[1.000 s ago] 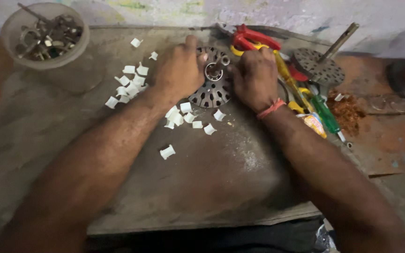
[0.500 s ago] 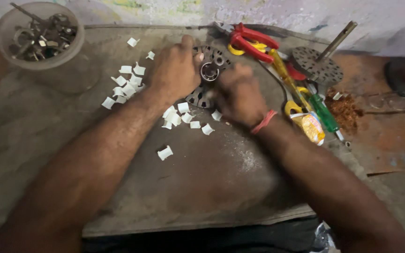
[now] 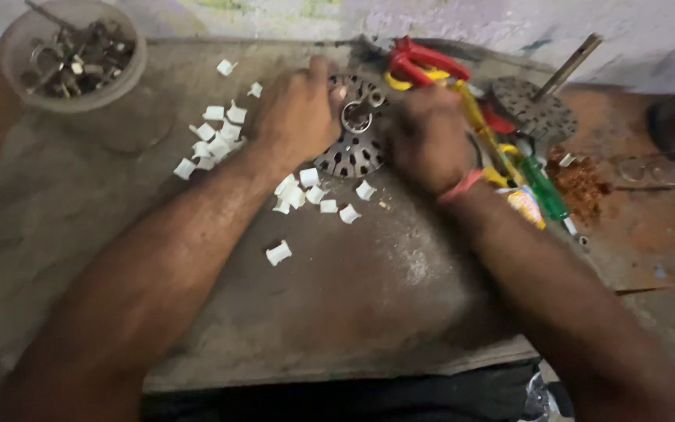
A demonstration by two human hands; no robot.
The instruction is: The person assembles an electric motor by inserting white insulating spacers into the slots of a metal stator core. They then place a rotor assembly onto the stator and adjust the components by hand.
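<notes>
Metal, slotted and round, the motor core disc (image 3: 351, 147) lies at upper centre of the head view on a grey slab (image 3: 197, 312). Left hand (image 3: 300, 109) curls closed over its left edge; right hand (image 3: 429, 134) is fisted at its right edge, contents hidden. White paper sleeves (image 3: 279, 252) lie scattered lower left. Judged: seating work on the disc; fine fingertip pressure comes next.

slotted metal disc (image 3: 353, 152): dark grey, ringed with pale slots
paper slips (image 3: 279, 252): white
bowl (image 3: 72, 55): dull grey, holding dark metal bits
pliers handles (image 3: 423, 59): red
screwdriver handle (image 3: 542, 187): green
wrist thread (image 3: 462, 186): red-orange
slab (image 3: 337, 312): mottled grey-brown
powder patch (image 3: 580, 181): rust-brown
</notes>
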